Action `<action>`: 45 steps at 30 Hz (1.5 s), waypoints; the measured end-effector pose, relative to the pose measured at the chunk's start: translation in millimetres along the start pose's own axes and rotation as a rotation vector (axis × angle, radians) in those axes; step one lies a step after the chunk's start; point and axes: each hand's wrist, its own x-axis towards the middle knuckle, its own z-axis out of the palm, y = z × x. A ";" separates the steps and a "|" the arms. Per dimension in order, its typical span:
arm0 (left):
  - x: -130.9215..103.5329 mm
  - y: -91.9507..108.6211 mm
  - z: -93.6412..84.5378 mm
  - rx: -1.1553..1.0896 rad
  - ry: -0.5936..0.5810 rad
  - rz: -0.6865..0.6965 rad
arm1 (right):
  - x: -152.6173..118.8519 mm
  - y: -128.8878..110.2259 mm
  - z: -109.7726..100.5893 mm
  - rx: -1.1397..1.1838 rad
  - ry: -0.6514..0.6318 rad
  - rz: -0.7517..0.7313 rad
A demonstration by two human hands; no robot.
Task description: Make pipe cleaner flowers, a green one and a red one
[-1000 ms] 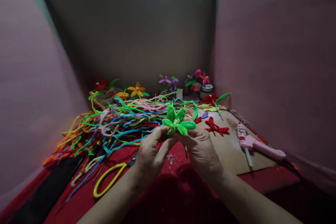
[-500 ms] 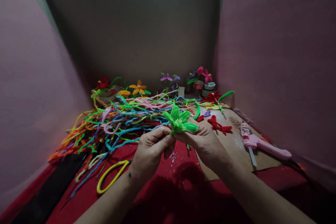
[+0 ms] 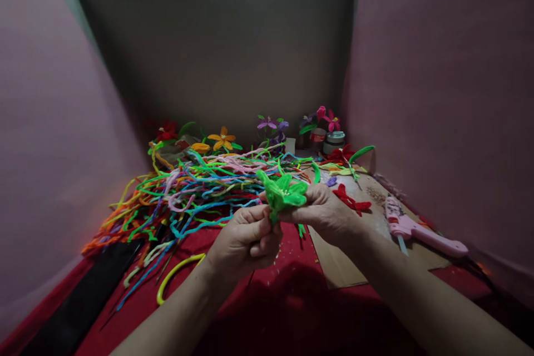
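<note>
A bright green pipe-cleaner flower [image 3: 287, 189] with pale stamens is held up between both hands above the red cloth. My left hand [image 3: 246, 239] is closed, its thumb and fingers pinching the base of the flower. From the other side, my right hand [image 3: 323, 214] grips the flower by its lower petals, its thumb lying under them. The right fingertips are partly hidden behind the petals. Beneath my left forearm shows a yellow scissor handle [image 3: 175, 275], the rest of it covered.
A heap of coloured pipe cleaners [image 3: 217, 178] spreads behind and left. On a cardboard sheet [image 3: 337, 264] at right lie a pink glue gun [image 3: 421, 231] and red petals [image 3: 352, 200]. Finished flowers [image 3: 223, 138] and a jar [image 3: 334, 142] stand along the back. A black strip [image 3: 83, 300] lies left.
The green flower has tipped toward the right, with its petals turned sideways. My left hand has moved slightly down and right at its base. The view has shifted a little.
</note>
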 end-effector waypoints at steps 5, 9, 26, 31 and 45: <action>1.6 7.7 3.0 0.369 0.246 0.177 | 16.3 7.9 8.7 0.007 0.184 -0.036; 1.6 10.1 3.8 0.886 0.555 0.407 | 30.8 17.2 20.8 0.073 0.287 -0.086; 17.2 -4.6 -19.8 0.280 0.473 0.206 | 35.3 46.7 -3.6 -0.198 0.188 -0.150; 16.7 -7.1 -23.1 0.104 0.436 0.121 | 36.1 53.8 -10.4 -0.003 0.082 -0.034; 13.9 1.2 -26.0 0.172 0.388 -0.063 | 33.1 72.0 0.7 0.219 0.229 0.016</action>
